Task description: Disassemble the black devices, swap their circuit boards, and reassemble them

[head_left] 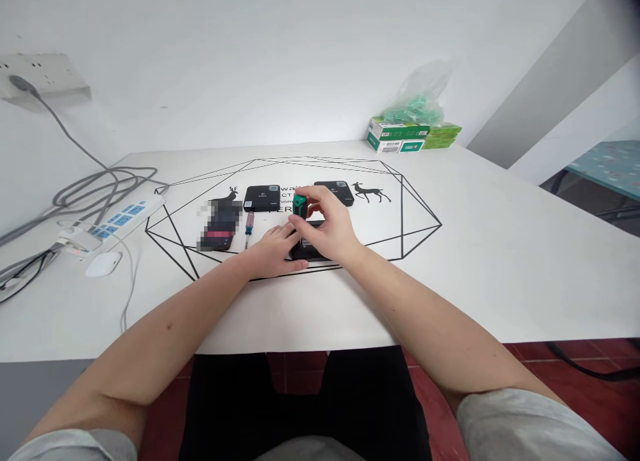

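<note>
While my right hand [327, 224] is curled round the screwdriver [300, 204], my left hand [273, 251], loosely open, touches the box [311, 253] under those fingers [316, 193]: probably light, stiff, best held by its edges.

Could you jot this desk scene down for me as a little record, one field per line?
Left hand: at the left side of a black device; exact grip unclear
Right hand: grips an upright green-and-black tool over that device
Behind the hands: one black box; another black box, partly hidden by the right hand
Left of the hands: screwdriver; phone, partly pixelated
Far left: white power strip
Back right: green-and-white cartons, plastic bag on top
</note>
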{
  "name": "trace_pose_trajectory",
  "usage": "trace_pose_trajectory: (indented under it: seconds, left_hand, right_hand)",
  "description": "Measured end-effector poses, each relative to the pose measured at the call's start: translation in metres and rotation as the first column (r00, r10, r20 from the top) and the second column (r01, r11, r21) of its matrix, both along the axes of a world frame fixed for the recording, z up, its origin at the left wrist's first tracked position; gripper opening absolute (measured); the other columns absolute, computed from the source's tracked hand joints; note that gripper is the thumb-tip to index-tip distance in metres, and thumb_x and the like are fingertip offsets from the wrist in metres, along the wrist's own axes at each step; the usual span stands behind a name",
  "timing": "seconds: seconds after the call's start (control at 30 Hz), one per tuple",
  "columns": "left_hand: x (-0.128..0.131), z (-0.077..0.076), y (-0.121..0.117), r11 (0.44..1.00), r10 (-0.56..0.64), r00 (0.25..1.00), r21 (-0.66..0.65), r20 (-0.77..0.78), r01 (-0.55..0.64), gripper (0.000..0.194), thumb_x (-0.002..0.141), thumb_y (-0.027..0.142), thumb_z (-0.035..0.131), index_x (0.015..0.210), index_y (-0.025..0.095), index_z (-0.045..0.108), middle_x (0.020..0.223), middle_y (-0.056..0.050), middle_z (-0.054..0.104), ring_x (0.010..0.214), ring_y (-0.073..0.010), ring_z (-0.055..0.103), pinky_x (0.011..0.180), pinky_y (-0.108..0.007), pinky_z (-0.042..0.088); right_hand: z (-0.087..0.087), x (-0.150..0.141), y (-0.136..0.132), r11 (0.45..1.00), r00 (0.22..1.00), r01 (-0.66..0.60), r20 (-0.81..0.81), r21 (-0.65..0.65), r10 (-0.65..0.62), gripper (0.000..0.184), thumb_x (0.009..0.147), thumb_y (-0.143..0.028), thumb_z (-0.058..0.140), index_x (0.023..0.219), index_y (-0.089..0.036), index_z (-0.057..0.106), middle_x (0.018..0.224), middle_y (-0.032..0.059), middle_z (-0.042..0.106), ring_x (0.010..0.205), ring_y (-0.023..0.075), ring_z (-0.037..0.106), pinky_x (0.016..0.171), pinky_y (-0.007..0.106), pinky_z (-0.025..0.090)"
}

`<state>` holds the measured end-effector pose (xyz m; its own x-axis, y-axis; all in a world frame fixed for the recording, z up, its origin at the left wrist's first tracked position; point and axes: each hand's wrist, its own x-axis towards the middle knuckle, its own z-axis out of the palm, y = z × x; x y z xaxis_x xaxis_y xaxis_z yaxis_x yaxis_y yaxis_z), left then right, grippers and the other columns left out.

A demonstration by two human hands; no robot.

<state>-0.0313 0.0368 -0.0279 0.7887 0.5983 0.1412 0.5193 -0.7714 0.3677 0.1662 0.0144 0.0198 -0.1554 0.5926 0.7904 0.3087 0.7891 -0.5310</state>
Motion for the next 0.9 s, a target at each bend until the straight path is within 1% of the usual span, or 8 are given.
trace_pose_trajectory:
  seconds: [0.13,0.23,0.37,0.43,0.53,0.63,0.77,0.9]
  left_hand:
    - [0.001,-0.001,0.000,1.000,0.012,1.000,-0.005,0.025,-0.012,0.081,0.100,0.069,0.060,0.166,0.027,0.040,0.166,-0.019,0.045,0.150,-0.0450,0.044,0.121,-0.067,0.037]
    - [0.001,0.002,-0.001,1.000,0.013,1.000,-0.012,0.005,-0.013,0.077,0.101,0.067,0.059,0.162,0.021,0.046,0.161,-0.023,0.048,0.145,-0.0450,0.048,0.120,-0.065,0.038]
    - [0.002,0.004,-0.002,1.000,0.007,1.000,-0.016,-0.019,-0.007,0.080,0.102,0.068,0.056,0.162,0.017,0.045,0.155,-0.025,0.051,0.141,-0.0457,0.051,0.120,-0.066,0.037]
    - [0.002,0.004,-0.002,1.000,0.007,1.000,-0.015,-0.023,-0.008,0.080,0.102,0.069,0.055,0.162,0.017,0.045,0.152,-0.025,0.054,0.139,-0.0459,0.051,0.119,-0.067,0.037]
    - [0.001,0.005,-0.002,0.999,0.022,0.999,-0.024,-0.041,-0.023,0.082,0.101,0.071,0.054,0.162,0.017,0.045,0.149,-0.024,0.055,0.140,-0.0470,0.050,0.119,-0.066,0.038]
    - [0.001,0.007,-0.003,0.999,0.042,0.997,-0.028,-0.063,-0.044,0.083,0.101,0.072,0.054,0.162,0.017,0.046,0.150,-0.024,0.053,0.141,-0.0488,0.049,0.119,-0.066,0.038]
    - [0.001,0.008,-0.004,0.999,0.032,0.996,-0.041,-0.078,-0.035,0.084,0.101,0.071,0.055,0.162,0.014,0.046,0.147,-0.025,0.055,0.140,-0.0484,0.050,0.119,-0.067,0.038]
    - [0.000,0.004,-0.002,1.000,0.011,1.000,-0.025,-0.012,-0.011,0.084,0.101,0.068,0.056,0.169,0.023,0.035,0.160,-0.022,0.048,0.148,-0.0472,0.045,0.122,-0.068,0.034]
  right_hand:
    - [0.001,0.003,-0.005,0.996,0.998,-0.066,-0.022,-0.058,0.065,0.049,0.093,-0.016,0.053,0.140,-0.029,0.057,0.133,0.0083,0.073,0.114,0.0252,0.073,0.097,0.049,0.064]
    - [0.000,0.005,-0.005,0.986,0.992,-0.125,-0.045,-0.114,0.121,0.052,0.093,-0.012,0.046,0.141,-0.030,0.058,0.140,0.0074,0.071,0.119,0.0252,0.072,0.103,0.053,0.061]
    - [-0.002,0.007,0.000,0.992,0.993,-0.116,-0.022,-0.044,0.115,0.053,0.093,-0.009,0.043,0.136,-0.032,0.066,0.138,0.0070,0.068,0.126,0.0264,0.066,0.104,0.054,0.060]
    - [-0.003,0.007,0.003,0.998,0.998,-0.070,-0.009,0.010,0.070,0.053,0.095,-0.009,0.042,0.132,-0.033,0.069,0.135,0.0077,0.065,0.126,0.0260,0.064,0.103,0.053,0.059]
    - [-0.004,0.006,0.006,0.998,1.000,-0.003,-0.021,0.066,0.004,0.050,0.098,-0.009,0.040,0.127,-0.034,0.073,0.120,0.0078,0.060,0.112,0.0232,0.064,0.097,0.050,0.060]
    - [-0.004,0.006,0.006,0.996,1.000,0.003,-0.031,0.091,0.000,0.049,0.099,-0.008,0.040,0.125,-0.033,0.074,0.109,0.0068,0.058,0.103,0.0219,0.063,0.092,0.048,0.060]
    - [-0.001,0.006,0.004,0.996,0.998,-0.054,-0.027,0.065,0.055,0.046,0.098,-0.011,0.042,0.125,-0.032,0.072,0.113,0.0066,0.064,0.102,0.0218,0.064,0.091,0.047,0.060]
    - [0.001,0.003,0.000,0.998,0.998,-0.062,-0.034,0.009,0.062,0.028,0.099,-0.028,0.060,0.126,-0.030,0.068,0.120,0.0068,0.072,0.103,0.0227,0.068,0.083,0.043,0.061]
